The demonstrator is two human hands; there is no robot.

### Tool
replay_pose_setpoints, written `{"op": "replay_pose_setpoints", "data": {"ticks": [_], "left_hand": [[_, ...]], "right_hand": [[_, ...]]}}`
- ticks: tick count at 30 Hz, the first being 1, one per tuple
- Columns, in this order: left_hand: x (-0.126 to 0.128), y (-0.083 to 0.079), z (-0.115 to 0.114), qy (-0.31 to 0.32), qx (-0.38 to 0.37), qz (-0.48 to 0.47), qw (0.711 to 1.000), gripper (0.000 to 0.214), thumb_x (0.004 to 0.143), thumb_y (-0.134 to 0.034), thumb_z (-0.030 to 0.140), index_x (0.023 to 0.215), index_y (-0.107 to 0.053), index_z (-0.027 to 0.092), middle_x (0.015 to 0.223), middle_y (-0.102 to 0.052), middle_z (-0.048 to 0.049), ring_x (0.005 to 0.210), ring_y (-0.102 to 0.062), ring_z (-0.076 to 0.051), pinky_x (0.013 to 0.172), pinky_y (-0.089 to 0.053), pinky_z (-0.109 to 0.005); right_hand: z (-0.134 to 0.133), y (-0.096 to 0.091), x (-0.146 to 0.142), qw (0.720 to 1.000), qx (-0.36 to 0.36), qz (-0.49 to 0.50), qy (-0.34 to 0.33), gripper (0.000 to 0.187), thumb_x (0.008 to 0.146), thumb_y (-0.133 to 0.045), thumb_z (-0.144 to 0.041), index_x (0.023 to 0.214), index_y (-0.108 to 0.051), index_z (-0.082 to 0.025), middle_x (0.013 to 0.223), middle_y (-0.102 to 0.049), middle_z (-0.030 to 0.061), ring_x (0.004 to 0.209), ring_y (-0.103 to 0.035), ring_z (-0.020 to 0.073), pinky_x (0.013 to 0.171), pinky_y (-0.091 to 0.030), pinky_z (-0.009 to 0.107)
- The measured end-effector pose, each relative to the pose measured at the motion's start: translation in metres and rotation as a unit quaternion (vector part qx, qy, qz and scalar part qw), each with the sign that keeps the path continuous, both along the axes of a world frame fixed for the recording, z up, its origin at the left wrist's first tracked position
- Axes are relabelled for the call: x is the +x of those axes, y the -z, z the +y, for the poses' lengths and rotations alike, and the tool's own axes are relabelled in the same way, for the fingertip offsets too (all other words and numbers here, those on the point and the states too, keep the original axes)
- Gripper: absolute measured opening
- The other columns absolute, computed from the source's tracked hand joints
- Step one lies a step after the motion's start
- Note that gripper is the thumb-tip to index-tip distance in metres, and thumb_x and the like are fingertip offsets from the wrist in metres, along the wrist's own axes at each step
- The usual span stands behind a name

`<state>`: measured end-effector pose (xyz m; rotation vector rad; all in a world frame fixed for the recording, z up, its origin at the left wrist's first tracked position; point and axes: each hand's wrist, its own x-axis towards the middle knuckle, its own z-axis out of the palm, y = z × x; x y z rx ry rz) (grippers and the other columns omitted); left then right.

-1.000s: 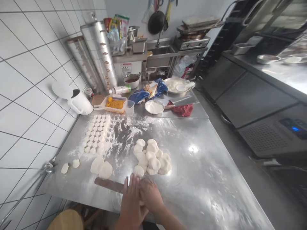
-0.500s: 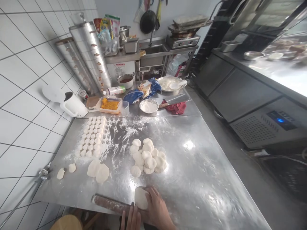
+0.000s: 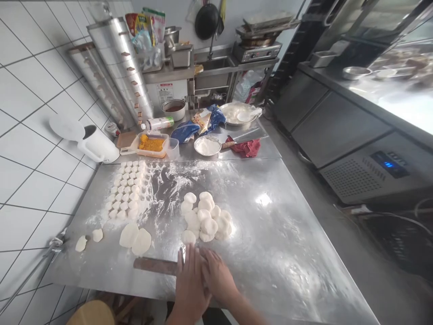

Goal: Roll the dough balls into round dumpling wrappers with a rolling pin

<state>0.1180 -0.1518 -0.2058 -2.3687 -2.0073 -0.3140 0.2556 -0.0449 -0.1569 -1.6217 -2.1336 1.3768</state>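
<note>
My left hand [image 3: 190, 277] lies with its fingers stretched out flat across a brown rolling pin [image 3: 154, 265] on the metal table. My right hand [image 3: 216, 273] is close beside it, fingers bent together and pressed down; what lies under them is hidden. No dough shows between the hands. Just beyond my fingertips is a heap of flattened dough rounds [image 3: 207, 216]. Two thin rolled wrappers [image 3: 141, 242] overlap to the left, and two small dough scraps [image 3: 98, 235] lie further left.
Rows of small dough pieces [image 3: 125, 189] sit on floured steel at the left. Along the back stand a tub of orange filling [image 3: 151, 143], a bowl of flour [image 3: 207, 146], a red cloth [image 3: 248, 148] and a blue bag [image 3: 186, 132]. A tiled wall [image 3: 30, 180] borders the left side.
Both hands and the rolling pin have moved forward, away from the near edge. My left hand has come fully over the pin. The dough round at my right hand is now out of sight.
</note>
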Motion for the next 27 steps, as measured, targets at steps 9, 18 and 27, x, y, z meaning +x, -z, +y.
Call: {"op": "replay_pose_setpoints", "data": {"ticks": [9, 18, 27], "left_hand": [[0.006, 0.008, -0.006, 0.016, 0.075, 0.022, 0.997, 0.093, 0.090, -0.067, 0.050, 0.165, -0.032, 0.007, 0.174, -0.027, -0.0173, 0.163, -0.026, -0.036, 0.135, -0.025, -0.059], [0.016, -0.002, -0.023, 0.010, 0.144, 0.044, 0.989, 0.107, 0.084, -0.075, 0.024, 0.169, -0.012, 0.009, 0.176, -0.012, -0.0142, 0.167, -0.012, -0.029, 0.137, -0.016, -0.058], [0.018, 0.035, -0.007, -0.054, 0.272, -0.048, 0.960, 0.071, 0.090, -0.067, 0.027, 0.158, -0.048, 0.016, 0.162, -0.051, -0.0086, 0.152, -0.048, -0.028, 0.133, -0.034, -0.049]], "right_hand": [[0.002, -0.002, 0.008, 1.000, 0.005, 0.018, 0.007, 0.037, 0.100, -0.035, -0.016, 0.112, -0.070, -0.022, 0.120, -0.073, 0.0120, 0.117, -0.067, 0.0258, 0.104, -0.049, 0.037], [-0.006, -0.005, 0.024, 0.999, -0.014, 0.001, 0.038, 0.039, 0.099, -0.032, -0.015, 0.114, -0.067, -0.022, 0.117, -0.073, 0.0105, 0.111, -0.070, 0.0238, 0.097, -0.051, 0.033], [0.016, -0.013, 0.008, 0.998, -0.047, -0.035, -0.003, 0.017, 0.077, -0.060, -0.011, 0.082, -0.074, -0.019, 0.101, -0.074, 0.0099, 0.091, -0.072, 0.0244, 0.075, -0.047, 0.030]]}}
